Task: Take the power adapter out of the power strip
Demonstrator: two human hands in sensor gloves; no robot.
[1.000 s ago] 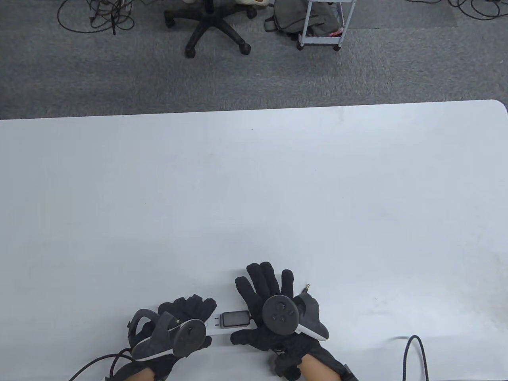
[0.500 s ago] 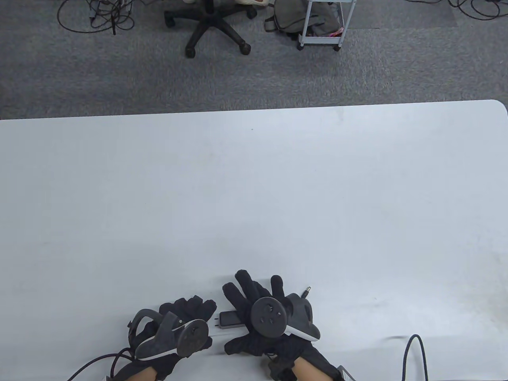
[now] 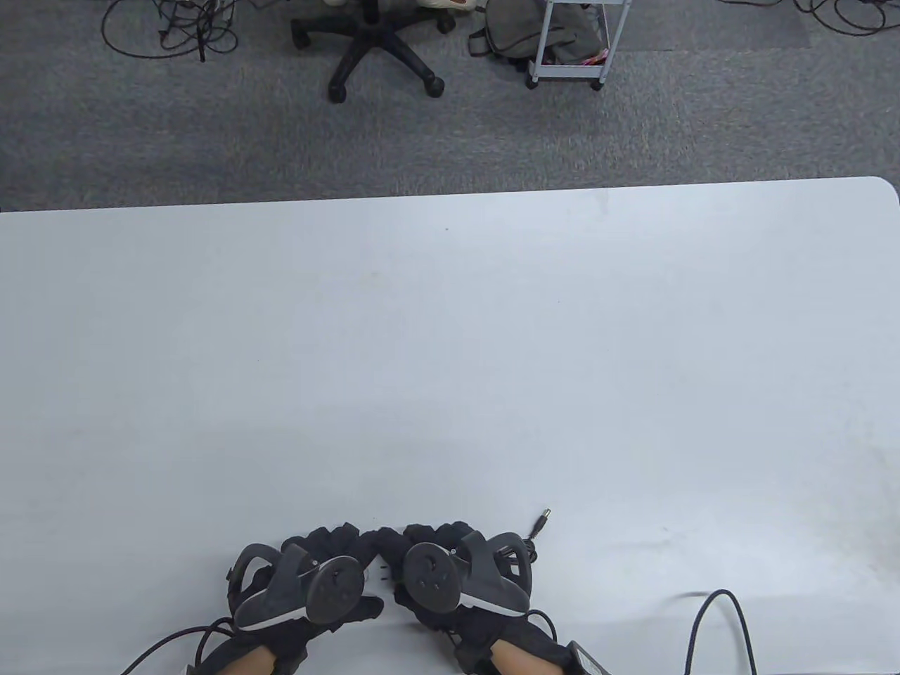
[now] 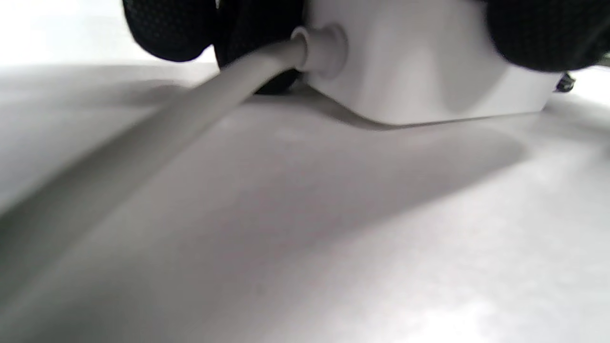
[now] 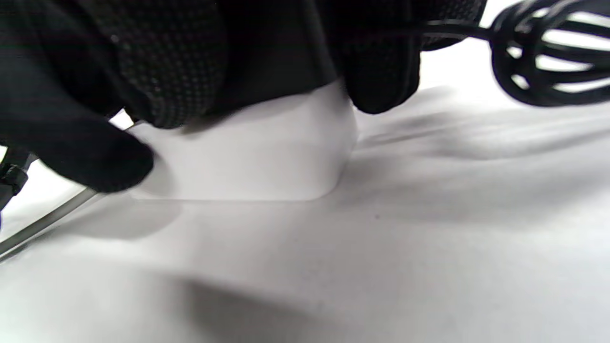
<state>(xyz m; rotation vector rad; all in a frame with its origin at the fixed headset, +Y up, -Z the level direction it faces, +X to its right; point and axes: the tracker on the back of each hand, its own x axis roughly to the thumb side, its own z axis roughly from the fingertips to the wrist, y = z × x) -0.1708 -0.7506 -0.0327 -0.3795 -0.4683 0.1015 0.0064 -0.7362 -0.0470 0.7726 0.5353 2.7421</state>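
Note:
The white power strip [image 3: 384,573] lies near the table's front edge, almost fully covered by both hands. My left hand [image 3: 337,543] grips its left end; the left wrist view shows that end [image 4: 429,71] with its white cord [image 4: 190,114] running out under my fingers [image 4: 167,28]. My right hand [image 3: 436,538] is curled down over the black power adapter, which is hidden in the table view. In the right wrist view my fingers [image 5: 381,81] hold the dark adapter [image 5: 281,43] on top of the strip [image 5: 267,152].
The adapter's coiled black lead [image 5: 548,62] lies just right of my right hand, its barrel plug [image 3: 543,521] pointing away. A black cable [image 3: 717,626] loops at the front right. The white table [image 3: 450,337] stretches away; a chair and cart stand beyond.
My right hand has moved left and closed: its spread fingers have curled down over the adapter, which now no longer shows. My left hand has stayed on the strip.

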